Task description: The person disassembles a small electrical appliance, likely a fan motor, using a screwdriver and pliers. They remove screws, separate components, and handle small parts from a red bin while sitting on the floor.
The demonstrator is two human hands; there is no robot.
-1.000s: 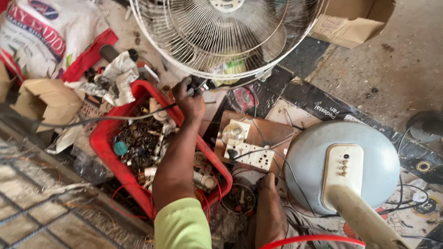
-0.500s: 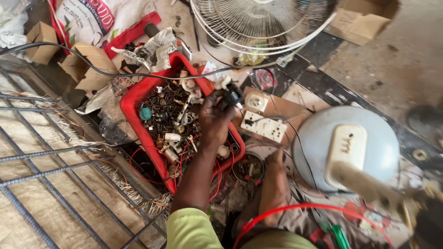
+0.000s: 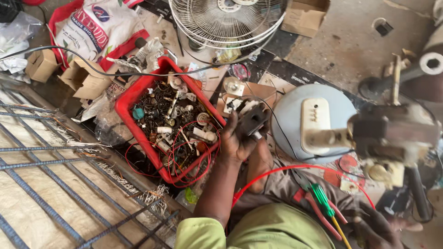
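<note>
Your left hand (image 3: 240,138) is raised just past the right-hand rim of the red tray (image 3: 127,99), and its fingers are clamped around a small black part (image 3: 253,121) with a pale end. The part sits in the curl of your fingers, above the palm, so it lies toward the fingertips rather than the wrist. Its long axis runs on a slant, from lower left by your thumb to upper right, and the dark end points up and right toward the round grey fan base (image 3: 288,115).

Your right hand (image 3: 380,228) is low at the bottom right edge, well apart from the part; I cannot tell whether its fingers are apart or together. Your left hand is the nearer 1 by far. A green-handled screwdriver (image 3: 323,200) lies across your lap between the 2 hands.
</note>
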